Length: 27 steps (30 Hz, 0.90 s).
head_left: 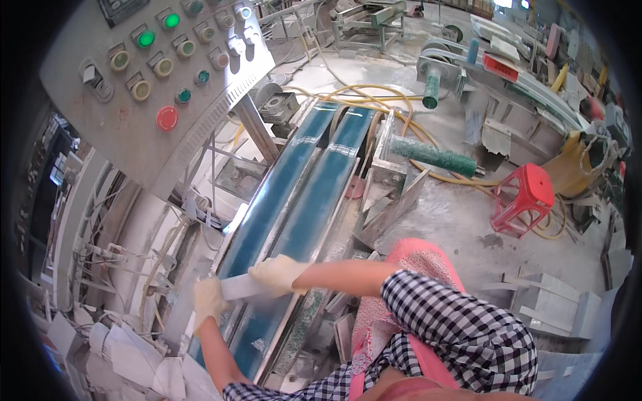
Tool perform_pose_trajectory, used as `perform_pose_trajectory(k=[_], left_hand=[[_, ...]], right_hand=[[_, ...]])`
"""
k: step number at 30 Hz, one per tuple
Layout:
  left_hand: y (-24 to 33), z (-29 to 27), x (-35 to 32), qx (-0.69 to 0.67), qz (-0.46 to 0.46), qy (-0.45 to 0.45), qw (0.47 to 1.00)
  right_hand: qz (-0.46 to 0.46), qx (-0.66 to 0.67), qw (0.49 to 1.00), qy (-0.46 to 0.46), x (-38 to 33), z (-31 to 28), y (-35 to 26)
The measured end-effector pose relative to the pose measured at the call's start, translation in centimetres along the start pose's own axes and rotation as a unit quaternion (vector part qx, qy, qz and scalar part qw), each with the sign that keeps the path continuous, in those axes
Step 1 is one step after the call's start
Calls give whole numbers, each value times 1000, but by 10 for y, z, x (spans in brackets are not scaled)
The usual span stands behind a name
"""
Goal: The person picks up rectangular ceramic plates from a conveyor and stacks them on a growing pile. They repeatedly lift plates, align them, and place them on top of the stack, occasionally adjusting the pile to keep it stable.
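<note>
A pale, flat strip (239, 287) lies crosswise above two blue-green conveyor belts (294, 230). At its left end my left hand (209, 299), in a cream glove, is closed around it near the outer edge of the left belt. My right hand (278, 274), gloved alike and a little blurred, grips the other end over the right belt. The strip's ends are hidden by the gloves, and its material is hard to make out.
A grey control panel (150, 87) with buttons and a red knob hangs at the upper left. Green rollers (435, 155), yellow hoses (461, 180) and a red stool (525, 200) are to the right. White offcuts (137, 357) pile up at the lower left.
</note>
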<state>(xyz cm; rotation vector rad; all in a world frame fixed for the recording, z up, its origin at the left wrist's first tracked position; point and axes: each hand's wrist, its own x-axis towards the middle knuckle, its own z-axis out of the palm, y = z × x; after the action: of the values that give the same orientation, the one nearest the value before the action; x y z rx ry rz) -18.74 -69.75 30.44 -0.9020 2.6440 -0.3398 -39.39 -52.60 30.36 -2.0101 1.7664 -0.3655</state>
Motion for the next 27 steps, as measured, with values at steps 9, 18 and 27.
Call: perform_pose_trajectory(k=[9,18,27], left_hand=[[83,19,-107,-195,-126,46,972],[100,85,-154,-586,-262,294,708],[168,79,-144,-693,-355,252,575]], right_hand=[[-265,-96,952,-121,24,-33,62],[-80,253,953,146,-37,-3,94],[107,548,829,9,-17,40,130]])
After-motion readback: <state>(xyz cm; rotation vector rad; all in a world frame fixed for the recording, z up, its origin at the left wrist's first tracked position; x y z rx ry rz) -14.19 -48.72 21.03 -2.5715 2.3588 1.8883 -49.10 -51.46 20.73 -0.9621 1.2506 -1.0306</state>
